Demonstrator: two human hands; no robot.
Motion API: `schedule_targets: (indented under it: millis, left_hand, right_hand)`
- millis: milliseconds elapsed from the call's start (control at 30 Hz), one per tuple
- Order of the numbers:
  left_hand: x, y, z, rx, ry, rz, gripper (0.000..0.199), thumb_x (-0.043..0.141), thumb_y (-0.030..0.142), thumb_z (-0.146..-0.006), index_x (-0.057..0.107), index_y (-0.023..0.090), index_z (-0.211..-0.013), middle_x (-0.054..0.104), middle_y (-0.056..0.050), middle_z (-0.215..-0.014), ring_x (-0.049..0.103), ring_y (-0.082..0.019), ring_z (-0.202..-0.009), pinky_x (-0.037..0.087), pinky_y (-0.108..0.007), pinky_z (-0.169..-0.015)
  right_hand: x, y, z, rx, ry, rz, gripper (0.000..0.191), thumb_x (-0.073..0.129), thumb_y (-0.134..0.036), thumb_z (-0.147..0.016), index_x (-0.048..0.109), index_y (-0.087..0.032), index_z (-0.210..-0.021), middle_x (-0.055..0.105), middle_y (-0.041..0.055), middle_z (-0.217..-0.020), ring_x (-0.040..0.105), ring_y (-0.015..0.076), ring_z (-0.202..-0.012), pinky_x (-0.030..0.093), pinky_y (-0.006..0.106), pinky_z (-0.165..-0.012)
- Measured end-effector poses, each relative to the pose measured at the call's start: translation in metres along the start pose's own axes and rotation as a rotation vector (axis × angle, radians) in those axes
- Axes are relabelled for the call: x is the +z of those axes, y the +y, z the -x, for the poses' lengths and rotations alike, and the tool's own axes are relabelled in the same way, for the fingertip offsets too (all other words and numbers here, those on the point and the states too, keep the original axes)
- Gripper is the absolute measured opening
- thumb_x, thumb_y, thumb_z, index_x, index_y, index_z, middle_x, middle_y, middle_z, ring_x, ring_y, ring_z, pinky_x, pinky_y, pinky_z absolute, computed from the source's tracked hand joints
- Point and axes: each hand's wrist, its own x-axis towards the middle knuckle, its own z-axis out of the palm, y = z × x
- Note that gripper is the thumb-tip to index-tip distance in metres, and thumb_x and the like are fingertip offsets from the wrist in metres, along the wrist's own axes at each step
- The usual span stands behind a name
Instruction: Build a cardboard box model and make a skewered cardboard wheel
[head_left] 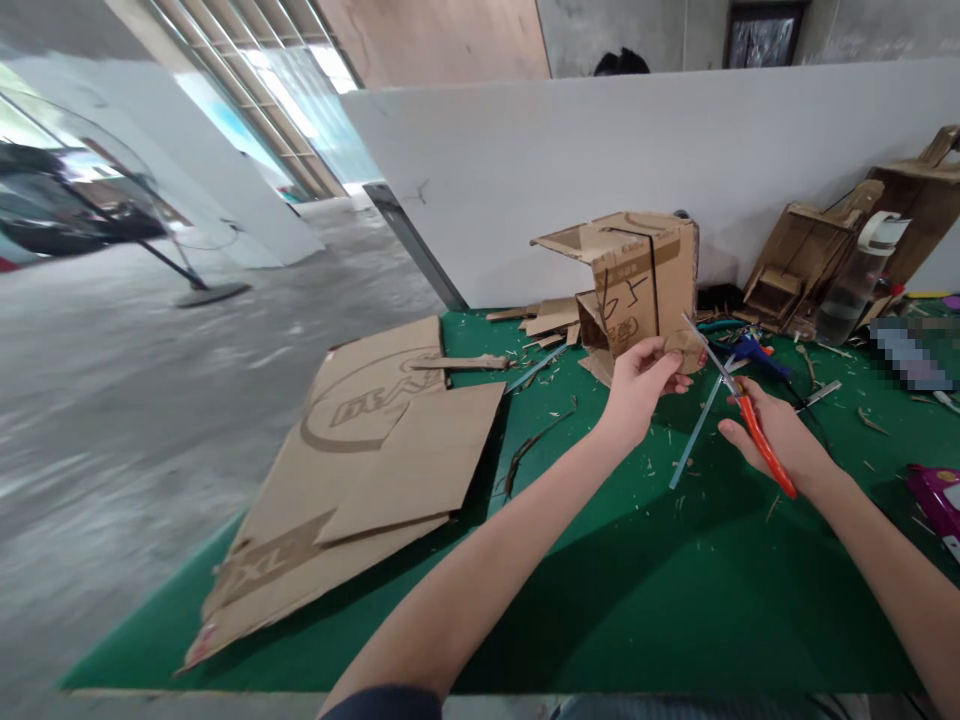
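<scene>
Between its thumb and fingers, my left hand pinches a small rounded cardboard piece. My right hand holds scissors with orange handles; their blades point up and left, close to the right edge of the cardboard piece. Just behind my left hand stands a cardboard box construction with a black band round it and dark marker writing. A thin light-blue strip lies on the green table between my hands.
Large flat cardboard sheets cover the left of the green table. Cardboard scraps lie behind. At right are a blue glue gun, a water bottle, cardboard structures, a blurred phone-like object and a purple object. A white partition stands behind.
</scene>
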Motion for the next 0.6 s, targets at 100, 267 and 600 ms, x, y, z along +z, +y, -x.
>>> schedule_targets:
  millis: [100,267,600]
  left_hand:
    - [0.0018,0.0006,0.0020,0.002,-0.028,-0.003,0.030,0.076,0.036,-0.067,0.065,0.015,-0.084,0.065,-0.001,-0.072,0.060,-0.010,-0.055,0.050,-0.026,-0.057]
    - [0.0012,-0.0016,0.0011,0.004,-0.003,0.007,0.028,0.075,0.034,-0.067,0.065,0.014,-0.084,0.064,-0.001,-0.070,0.059,-0.010,-0.054,0.050,-0.025,-0.057]
    - [-0.0015,-0.0016,-0.0004,-0.002,-0.063,-0.015,0.027,0.074,0.035,-0.068,0.067,0.015,-0.084,0.065,-0.001,-0.070,0.059,-0.010,-0.056,0.050,-0.025,-0.058]
  right_hand:
    - [0.0015,0.0016,-0.0007,-0.010,0.006,-0.024,0.060,0.049,-0.053,-0.090,0.044,-0.012,-0.134,0.069,0.0174,-0.107,0.068,0.0320,-0.100,0.051,0.041,-0.082]
    - [0.0016,0.0017,-0.0011,-0.003,-0.006,-0.018,0.062,0.051,-0.054,-0.089,0.043,-0.012,-0.134,0.070,0.0169,-0.102,0.068,0.0328,-0.099,0.051,0.043,-0.083]
    - [0.0000,-0.0006,-0.0012,0.013,0.003,0.032,0.054,0.047,-0.049,-0.092,0.045,-0.014,-0.132,0.071,0.0145,-0.098,0.070,0.0298,-0.091,0.052,0.038,-0.076]
